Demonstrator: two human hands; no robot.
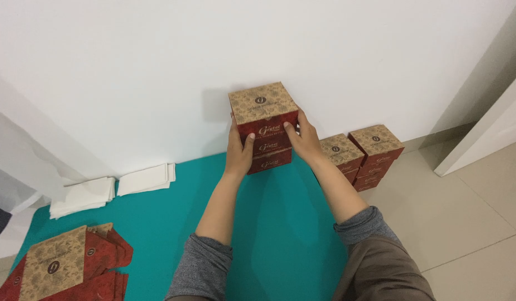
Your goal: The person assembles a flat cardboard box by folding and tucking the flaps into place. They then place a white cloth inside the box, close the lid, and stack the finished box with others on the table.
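Red-and-tan cardboard was pretty much the whole scene. The top box sat on a stack of matching boxes against the white wall, right at the far edge of the teal mat. How many boxes were under it was hard to say; I could make out two red fronts below, and both hands covered the stack's sides. The far faces were hidden against the wall.

Both arms reached straight forward from grey sleeves pushed up to the elbows, forearms bare. The left hand was pressed flat along the left side of the stack, thumb up on the front near the top box's lower corner. The right hand mirrored it on the right side, thumb laid across the front of the top box. Fingers on each hand were held together and wrapped around the sides, so their tips were out of sight. The top box sat squarely between the two palms, clamped from both sides.

Off to the right, a second stack of boxes stood on the tiled floor by the wall. White folded sheets lay at the mat's left edge, and flattened boxes were cut off by the bottom-left corner.
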